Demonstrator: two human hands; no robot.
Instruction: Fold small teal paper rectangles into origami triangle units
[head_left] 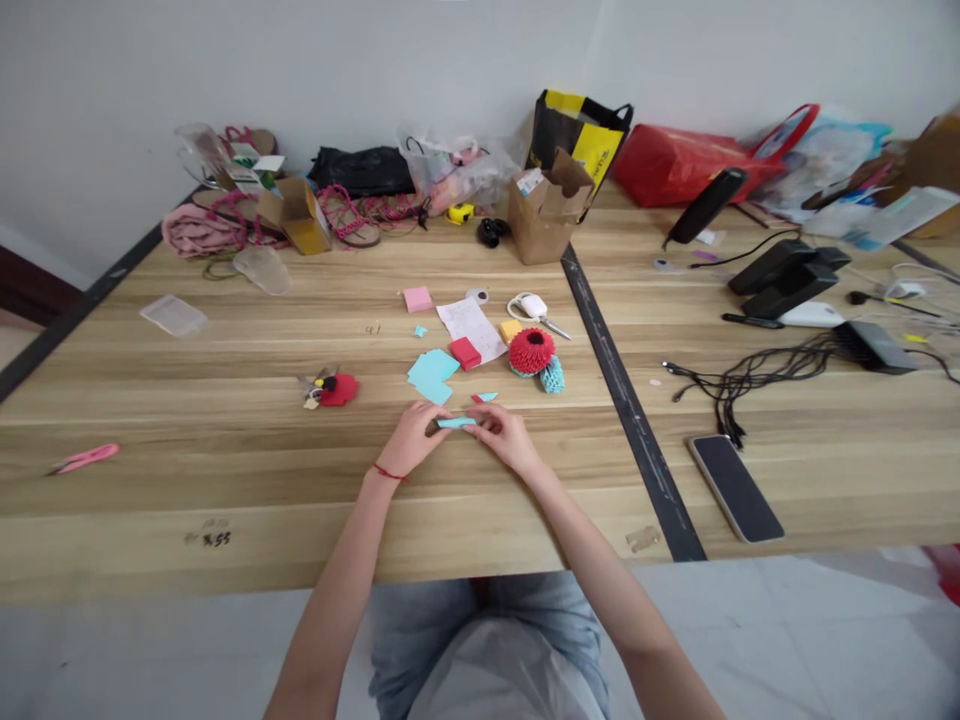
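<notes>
Both hands rest on the wooden table (225,480) and pinch a small light-blue paper strip (457,422) between them. My left hand (414,436), with a red cord on its wrist, holds the strip's left end; my right hand (505,436) holds its right end. Just beyond lie a stack of light-blue paper squares (432,375), a small folded blue piece (486,397), a red paper block (465,352) and a red and teal folded-paper figure (535,358).
A pink note pad (417,298), a white slip (472,327) and scissors (534,309) lie farther back. A phone (735,487) and tangled cables (739,385) are at right. Keys (328,388) and a pink cutter (86,458) sit at left. Bags and boxes line the wall.
</notes>
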